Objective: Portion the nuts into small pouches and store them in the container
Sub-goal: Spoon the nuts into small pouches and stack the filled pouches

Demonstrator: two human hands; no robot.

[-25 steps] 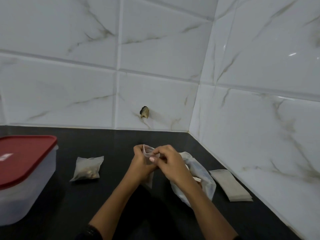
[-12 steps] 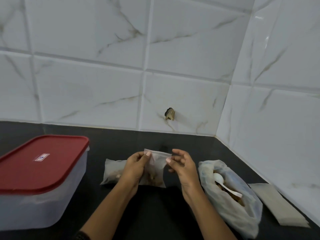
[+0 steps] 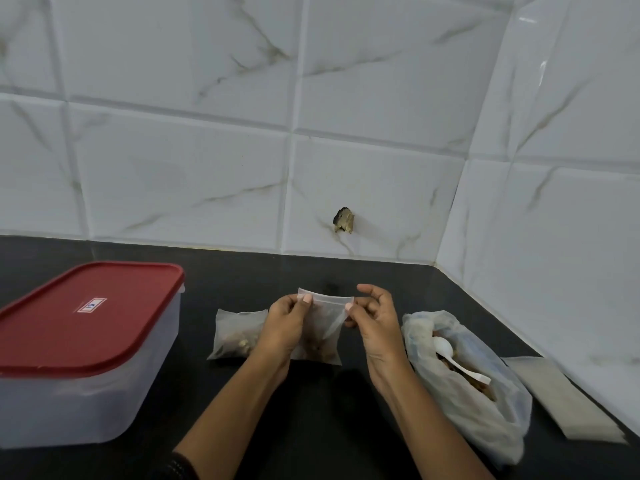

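Both hands are raised just above the table (image 3: 346,431), a little apart. The left hand (image 3: 285,325) and right hand (image 3: 375,323) each pinch a top corner of a small pouch (image 3: 325,318) with nuts inside. A filled pouch (image 3: 237,336) lies just to its left. The clear container (image 3: 86,400) wears its red lid (image 3: 86,317). An open plastic bag (image 3: 485,410) to the right holds nuts and a white spoon (image 3: 450,355), with flat empty pouches (image 3: 568,396) beside the marbled tile wall (image 3: 207,150).

1. I get flat, rather dim light; small glare streaks sit on the wall tiles (image 3: 542,69), upper right.
2. Grout lines bow near the frame edges; the nut bag (image 3: 491,420), lower right, looks blurred.
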